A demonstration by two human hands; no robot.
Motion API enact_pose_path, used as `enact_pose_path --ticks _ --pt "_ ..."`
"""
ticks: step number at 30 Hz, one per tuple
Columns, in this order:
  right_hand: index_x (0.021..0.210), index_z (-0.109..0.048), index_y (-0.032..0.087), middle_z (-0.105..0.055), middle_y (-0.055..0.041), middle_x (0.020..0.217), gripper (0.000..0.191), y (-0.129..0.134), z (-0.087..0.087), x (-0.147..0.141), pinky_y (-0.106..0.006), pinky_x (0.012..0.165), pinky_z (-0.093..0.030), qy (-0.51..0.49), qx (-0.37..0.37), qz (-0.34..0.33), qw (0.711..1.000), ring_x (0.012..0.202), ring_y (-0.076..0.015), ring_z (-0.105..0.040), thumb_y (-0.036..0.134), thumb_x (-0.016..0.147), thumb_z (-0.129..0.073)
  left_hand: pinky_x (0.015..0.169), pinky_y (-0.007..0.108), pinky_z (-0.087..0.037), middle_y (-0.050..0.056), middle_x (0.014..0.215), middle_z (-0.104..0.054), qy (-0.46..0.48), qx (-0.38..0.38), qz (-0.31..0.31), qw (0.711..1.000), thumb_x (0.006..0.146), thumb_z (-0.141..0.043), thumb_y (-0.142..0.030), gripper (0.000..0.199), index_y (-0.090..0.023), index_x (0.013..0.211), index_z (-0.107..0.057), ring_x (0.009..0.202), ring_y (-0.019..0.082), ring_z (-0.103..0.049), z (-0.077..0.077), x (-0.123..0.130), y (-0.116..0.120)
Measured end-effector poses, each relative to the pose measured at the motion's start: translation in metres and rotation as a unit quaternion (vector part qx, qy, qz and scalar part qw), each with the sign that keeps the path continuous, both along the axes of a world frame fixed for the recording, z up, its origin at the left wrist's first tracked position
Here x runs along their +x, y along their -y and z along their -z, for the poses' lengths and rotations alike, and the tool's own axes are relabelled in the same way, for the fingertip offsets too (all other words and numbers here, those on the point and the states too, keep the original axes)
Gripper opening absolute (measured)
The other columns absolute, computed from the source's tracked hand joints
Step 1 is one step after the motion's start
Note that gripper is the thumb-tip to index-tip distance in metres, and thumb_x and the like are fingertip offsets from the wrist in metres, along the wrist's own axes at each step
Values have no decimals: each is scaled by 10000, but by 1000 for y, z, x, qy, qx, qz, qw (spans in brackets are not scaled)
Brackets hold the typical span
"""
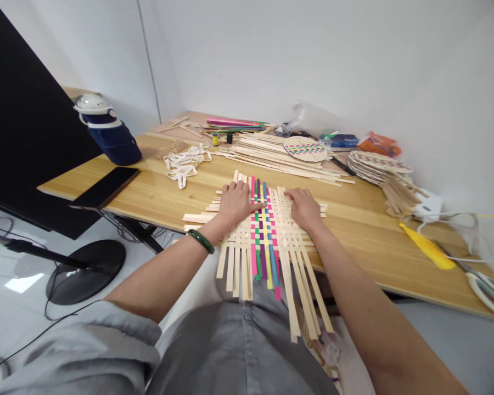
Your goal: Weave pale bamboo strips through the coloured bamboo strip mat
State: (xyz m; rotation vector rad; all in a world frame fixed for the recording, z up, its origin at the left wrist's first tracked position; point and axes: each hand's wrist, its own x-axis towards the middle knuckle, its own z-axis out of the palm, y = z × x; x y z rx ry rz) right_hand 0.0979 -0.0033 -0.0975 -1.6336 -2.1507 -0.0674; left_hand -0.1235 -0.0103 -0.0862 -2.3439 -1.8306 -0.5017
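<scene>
A half-woven mat (243, 237) of pale flat strips lies over the table's front edge, its long loose ends hanging toward my lap. Pink, green, purple, yellow and blue strips (264, 253) run lengthwise through its middle. My left hand (234, 202) rests on the upper left of the weave, thumb stretched out across the coloured strips and the other fingers bent over the pale ones. On the upper right, my right hand (305, 209) has its fingers curled onto the pale strips; its fingertips are partly hidden. A green bangle (201, 240) circles my left wrist.
Loose pale strips (263, 156) lie behind the mat, with a round woven piece (305, 148) on them. At left are a phone (105, 187), a blue bottle (111, 134) and white straps (185, 163). Stacked woven rounds (374, 165), a yellow tassel (428, 247) and scissors (488, 291) sit right.
</scene>
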Motion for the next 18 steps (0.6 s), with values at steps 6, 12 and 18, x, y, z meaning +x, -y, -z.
enact_pose_path --ticks 6,12,18 --pt "1151 -638 153 -668 -100 1077 471 0 1 -1 -358 869 -443 2 2 3 1000 1055 -258 -527 -14 769 -419 938 411 -380 151 1110 -633 -7 0 8 1000 812 -551 -713 627 -142 1065 -609 1099 327 -543 -1 0 -1" --pt "1125 -640 153 -663 -113 1096 447 0 3 -1 -375 876 -453 -4 11 14 1000 1059 -267 -529 -4 764 -427 943 422 -385 160 1107 -634 3 2 1 1000 841 -539 -679 591 -137 1059 -621 1081 330 -558 -4 0 3" --pt "1131 -640 151 -660 -120 1122 423 1 2 -1 -385 864 -458 -6 7 20 1000 1092 -279 -520 21 783 -437 993 407 -386 120 1225 -617 -4 -1 82 997 887 -581 -494 416 -167 1144 -608 1157 300 -525 -11 16 6"
